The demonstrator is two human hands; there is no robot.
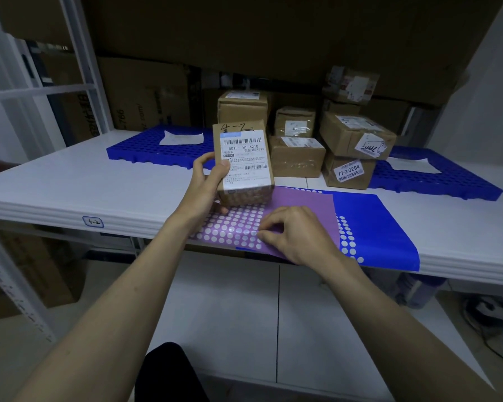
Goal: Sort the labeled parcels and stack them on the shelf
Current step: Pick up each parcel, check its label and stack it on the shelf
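While the left hand (206, 181) grips the small labeled parcel (243, 163) upright, its lower end near the purple sticker sheet (299, 207) at the front of the white shelf (70, 184), the right hand (291, 230) pinches at a dot on that sheet. The step in hand appears to be marking the parcel before sorting. The next move probably calls for peeling one sticker cleanly, applying it, then stacking the parcel with the stacked boxes (296, 155) behind.
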